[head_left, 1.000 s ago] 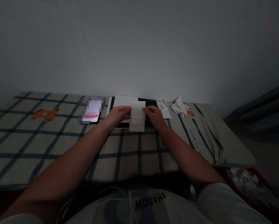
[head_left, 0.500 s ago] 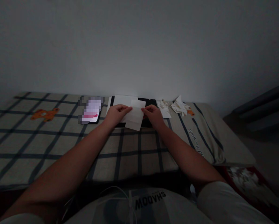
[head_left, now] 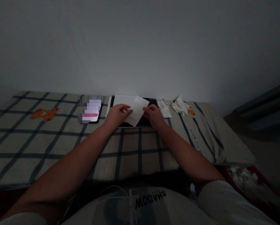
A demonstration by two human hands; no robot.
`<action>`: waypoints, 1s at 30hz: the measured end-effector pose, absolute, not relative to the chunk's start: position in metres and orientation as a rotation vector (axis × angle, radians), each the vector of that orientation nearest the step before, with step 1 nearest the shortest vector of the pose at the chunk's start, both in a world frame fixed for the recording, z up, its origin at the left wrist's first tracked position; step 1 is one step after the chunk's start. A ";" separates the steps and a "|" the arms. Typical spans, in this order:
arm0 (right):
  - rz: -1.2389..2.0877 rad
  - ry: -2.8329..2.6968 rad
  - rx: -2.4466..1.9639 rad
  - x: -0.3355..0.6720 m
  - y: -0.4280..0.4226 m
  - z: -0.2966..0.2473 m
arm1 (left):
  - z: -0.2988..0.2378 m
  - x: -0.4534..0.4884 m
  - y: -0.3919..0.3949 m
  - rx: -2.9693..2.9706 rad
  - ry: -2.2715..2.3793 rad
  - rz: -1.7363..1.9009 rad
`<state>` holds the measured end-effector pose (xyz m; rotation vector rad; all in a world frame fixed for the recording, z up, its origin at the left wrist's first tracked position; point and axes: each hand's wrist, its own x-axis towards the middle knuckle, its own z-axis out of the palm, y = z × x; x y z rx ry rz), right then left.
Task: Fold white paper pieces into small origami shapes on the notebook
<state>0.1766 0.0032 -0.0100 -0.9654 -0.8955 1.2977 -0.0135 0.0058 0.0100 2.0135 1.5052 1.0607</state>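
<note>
— Largest first?
— Behind everything, the pale wall [head_left: 140, 47]; below, a checked cloth [head_left: 140, 143]. On that, a black board [head_left: 153, 102], with a phone [head_left: 92, 109] near its left side.
— And the paper slip [head_left: 138, 107]?
— Over the board, tilted cornerwise between both hands.
— Fingers?
— On the right hand [head_left: 154, 114], narrow, seemingly pinched on the slip's edge; on the left hand [head_left: 118, 113], thumb against the slip, grip impossible to tell.
— Step in hand?
— Probably positioning or folding the slip. Called for next, presumably: a steady hold on opposite edges.
</note>
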 end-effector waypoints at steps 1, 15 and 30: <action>1.303 -0.886 -0.958 0.177 0.003 -0.010 | 0.010 -0.013 0.005 1.993 1.502 1.071; 0.766 -1.296 -1.197 0.211 0.025 -0.016 | 0.028 -0.013 0.016 2.183 1.348 0.721; -0.028 -2.431 -1.364 0.223 0.028 -0.018 | 0.005 -0.013 0.053 2.645 1.213 0.451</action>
